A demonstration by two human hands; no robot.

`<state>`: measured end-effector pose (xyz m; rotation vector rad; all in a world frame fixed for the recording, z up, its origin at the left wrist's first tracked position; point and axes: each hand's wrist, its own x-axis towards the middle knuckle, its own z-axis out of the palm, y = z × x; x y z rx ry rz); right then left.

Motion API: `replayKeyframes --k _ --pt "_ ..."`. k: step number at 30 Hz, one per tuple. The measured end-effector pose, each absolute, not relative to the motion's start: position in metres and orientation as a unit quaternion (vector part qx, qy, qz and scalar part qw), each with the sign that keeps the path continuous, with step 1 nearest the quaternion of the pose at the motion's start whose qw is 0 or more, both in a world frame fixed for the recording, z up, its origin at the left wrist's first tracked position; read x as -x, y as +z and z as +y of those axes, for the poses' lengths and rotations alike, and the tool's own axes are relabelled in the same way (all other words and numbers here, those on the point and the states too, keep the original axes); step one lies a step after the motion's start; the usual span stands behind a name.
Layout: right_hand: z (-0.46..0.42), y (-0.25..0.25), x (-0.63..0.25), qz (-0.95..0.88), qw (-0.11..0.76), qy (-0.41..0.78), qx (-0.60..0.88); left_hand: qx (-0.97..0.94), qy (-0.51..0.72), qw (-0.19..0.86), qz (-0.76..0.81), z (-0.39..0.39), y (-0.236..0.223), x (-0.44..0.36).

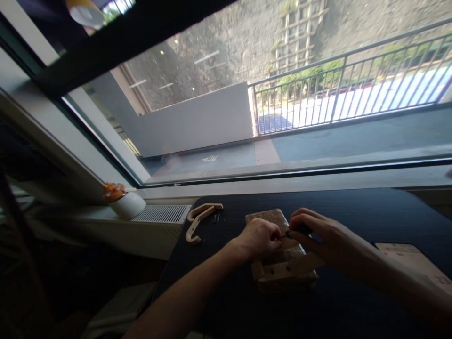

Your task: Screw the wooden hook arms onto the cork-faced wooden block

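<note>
A brown wooden board (265,217) lies on the dark table (353,207), with a pale wooden hook piece (287,273) laid across its near end. Over the board, my left hand (257,238) is closed in a pinch on something small and hidden. My right hand (326,237) is closed around a dark screwdriver handle (300,230), whose tip points left toward my left fingers. Both hands meet above the middle of the board.
A second pale wooden hook (198,219) lies at the table's far left corner beside a few small dark screws (216,218). A white cup with an orange top (124,200) stands on the sill by a vent grille (161,213). A paper sheet (413,259) lies at right.
</note>
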<state>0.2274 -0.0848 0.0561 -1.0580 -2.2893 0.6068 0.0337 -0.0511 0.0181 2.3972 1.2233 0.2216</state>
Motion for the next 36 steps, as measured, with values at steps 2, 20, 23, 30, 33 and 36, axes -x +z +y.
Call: replayKeyframes --k 2,20,23,30,33,36 --pt "-0.084 0.057 -0.227 -0.848 0.275 0.225 0.392 -0.868 0.071 0.21 0.444 -0.051 0.018 -0.033" --pt "-0.076 0.055 -0.223 -0.851 0.258 0.23 0.396 -0.875 0.043 0.205 0.436 -0.049 0.021 -0.029" --pt "-0.074 0.055 -0.223 -0.851 0.257 0.227 0.397 -0.874 0.048 0.204 0.438 -0.048 0.022 -0.03" --pt "-0.069 0.055 -0.222 -0.851 0.262 0.225 0.396 -0.878 0.072 0.18 0.438 -0.043 0.019 -0.029" --pt "-0.066 0.055 -0.221 -0.853 0.264 0.218 0.394 -0.878 0.08 0.195 0.431 -0.042 0.019 -0.028" --pt "-0.063 0.057 -0.218 -0.858 0.261 0.209 0.39 -0.876 0.077 0.208 0.429 -0.041 0.021 -0.029"
